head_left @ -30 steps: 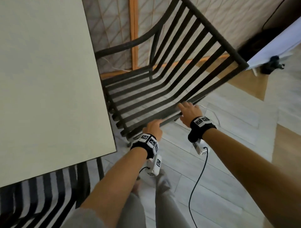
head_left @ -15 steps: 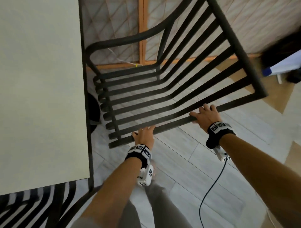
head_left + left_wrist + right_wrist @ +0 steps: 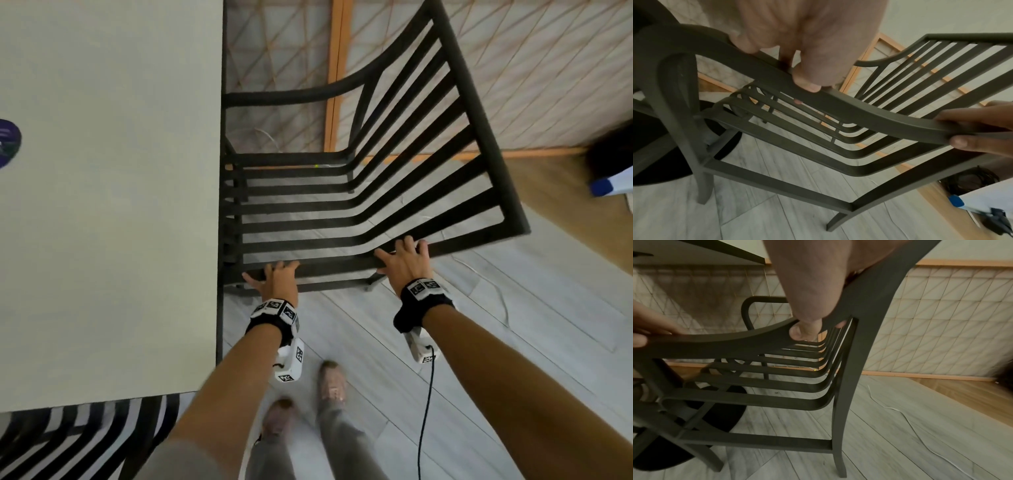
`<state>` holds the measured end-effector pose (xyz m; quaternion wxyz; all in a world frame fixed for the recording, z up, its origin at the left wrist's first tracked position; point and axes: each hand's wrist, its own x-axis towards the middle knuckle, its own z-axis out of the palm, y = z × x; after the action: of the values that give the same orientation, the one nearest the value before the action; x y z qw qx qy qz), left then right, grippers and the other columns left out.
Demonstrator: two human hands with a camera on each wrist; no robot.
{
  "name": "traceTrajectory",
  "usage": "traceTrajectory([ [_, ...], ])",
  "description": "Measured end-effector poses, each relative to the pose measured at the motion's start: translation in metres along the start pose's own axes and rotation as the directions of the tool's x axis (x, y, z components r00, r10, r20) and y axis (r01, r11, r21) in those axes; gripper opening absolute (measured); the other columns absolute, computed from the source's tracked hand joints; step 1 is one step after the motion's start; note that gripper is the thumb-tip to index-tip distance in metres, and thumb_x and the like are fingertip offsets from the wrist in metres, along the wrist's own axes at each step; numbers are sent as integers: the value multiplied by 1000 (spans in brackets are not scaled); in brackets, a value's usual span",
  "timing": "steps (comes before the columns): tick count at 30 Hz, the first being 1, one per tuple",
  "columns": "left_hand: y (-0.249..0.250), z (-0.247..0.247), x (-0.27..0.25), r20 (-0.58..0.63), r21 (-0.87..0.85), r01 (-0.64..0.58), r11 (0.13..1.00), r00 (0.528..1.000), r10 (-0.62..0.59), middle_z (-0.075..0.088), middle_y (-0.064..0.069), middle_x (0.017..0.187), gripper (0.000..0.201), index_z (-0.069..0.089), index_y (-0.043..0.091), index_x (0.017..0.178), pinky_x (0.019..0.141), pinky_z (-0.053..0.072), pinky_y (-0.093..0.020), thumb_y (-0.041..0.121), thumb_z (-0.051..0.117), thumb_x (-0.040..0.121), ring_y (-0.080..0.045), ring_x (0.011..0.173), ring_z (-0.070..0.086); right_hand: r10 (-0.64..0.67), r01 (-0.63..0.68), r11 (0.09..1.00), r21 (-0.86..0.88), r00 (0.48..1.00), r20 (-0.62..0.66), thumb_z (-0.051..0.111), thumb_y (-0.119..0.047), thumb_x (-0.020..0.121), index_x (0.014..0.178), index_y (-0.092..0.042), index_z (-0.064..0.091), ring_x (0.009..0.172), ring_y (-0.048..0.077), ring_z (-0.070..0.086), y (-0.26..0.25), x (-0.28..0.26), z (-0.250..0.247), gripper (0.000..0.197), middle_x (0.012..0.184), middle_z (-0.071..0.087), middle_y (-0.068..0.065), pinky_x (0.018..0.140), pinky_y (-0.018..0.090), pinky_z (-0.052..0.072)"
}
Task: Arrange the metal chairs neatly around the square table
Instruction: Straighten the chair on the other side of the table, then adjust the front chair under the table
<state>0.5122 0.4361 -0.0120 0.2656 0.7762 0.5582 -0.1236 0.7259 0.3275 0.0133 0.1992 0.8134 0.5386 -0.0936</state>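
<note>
Careful: both your hands are curled over the chair [image 3: 346, 219]'s near armrest, left hand [image 3: 277, 279] at the table end, right hand [image 3: 404, 258] by the backrest. Chair sits just beside the table [image 3: 109, 205], seat front partly under its edge. Push crooked and the arm could jam against that edge. Count: one table, two chairs; second chair [image 3: 78, 442] at the table's near side.

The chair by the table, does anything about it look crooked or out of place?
The metal chair sits square to the square table, its seat front tucked under the edge; both hands grip its near armrest. Nothing looks damaged. One oddity: a thin white cable trails loose across the floor beside the chair.
</note>
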Motion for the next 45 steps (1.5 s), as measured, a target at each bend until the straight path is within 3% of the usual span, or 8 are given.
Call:
traceTrajectory([
  [9, -22, 7, -23, 13, 38, 29, 999, 999, -30, 46, -4, 146, 65, 48, 33, 137, 105, 0, -81, -6, 56, 86, -30, 144, 23, 7, -5, 997, 78, 1000, -30, 53, -45, 89, 131, -33, 42, 123, 35, 39, -22, -38, 10, 45, 124, 56, 12, 105, 52, 27],
  [16, -12, 4, -24, -9, 2, 18, 1000, 1000, -18, 48, -7, 142, 54, 50, 25, 135, 106, 2, -80, -2, 53, 89, -30, 142, 26, 14, -10, 996, 85, 998, -54, 50, -48, 90, 133, -34, 40, 127, 34, 36, -13, -32, 7, 46, 127, 55, 10, 109, 52, 24],
  [21, -9, 5, -60, -64, -42, -135, 990, 989, 132, 36, -8, 153, 68, 34, 24, 145, 116, 23, -62, 6, 60, 85, -28, 146, 26, -16, 33, 993, 115, 989, -146, 64, -41, 81, 138, -36, 36, 136, 37, 30, -31, -56, 2, 64, 144, 41, 13, 114, 58, 13],
  [24, -8, 0, -103, 26, -130, -241, 962, 969, 247, 29, -9, 157, 60, 33, 21, 146, 118, 28, -49, 10, 53, 91, -28, 147, 25, -74, 93, 986, 137, 987, -141, 60, -31, 84, 142, -34, 32, 144, 36, 18, -50, -80, 0, 65, 154, 28, 13, 116, 55, 5],
  [27, -24, -20, -147, 121, -175, -276, 945, 947, 299, 25, -8, 157, 55, 36, 18, 143, 115, 33, -46, 13, 52, 91, -29, 144, 28, -72, 87, 982, 168, 993, -90, 59, -29, 84, 139, -31, 35, 144, 33, 18, -75, -111, 2, 60, 153, 27, 11, 117, 53, 13],
  [36, -150, -126, -285, 447, -82, -442, 893, 785, 430, 43, -9, 147, 48, 48, 15, 138, 111, 33, -36, 31, 53, 93, -27, 135, 41, -29, 31, 966, 256, 1000, -9, 61, -20, 82, 138, -28, 37, 138, 30, 28, -204, -225, -14, 61, 148, 33, 10, 111, 47, 30],
  [41, -258, -170, -345, 455, 2, -397, 918, 818, 352, 57, -8, 135, 45, 54, 16, 133, 93, 39, -25, 37, 53, 93, -24, 120, 54, -125, 114, 926, 359, 992, 5, 67, -25, 80, 137, -31, 36, 135, 29, 33, -311, -296, -26, 65, 149, 32, 8, 106, 46, 35],
  [45, -341, -190, -384, 528, 45, -302, 952, 817, 234, 59, -4, 131, 51, 53, 18, 133, 96, 44, -30, 41, 60, 88, -21, 117, 56, -291, 273, 870, 410, 956, -18, 72, -32, 74, 135, -37, 34, 132, 26, 36, -383, -343, -45, 72, 147, 33, 4, 105, 46, 37],
])
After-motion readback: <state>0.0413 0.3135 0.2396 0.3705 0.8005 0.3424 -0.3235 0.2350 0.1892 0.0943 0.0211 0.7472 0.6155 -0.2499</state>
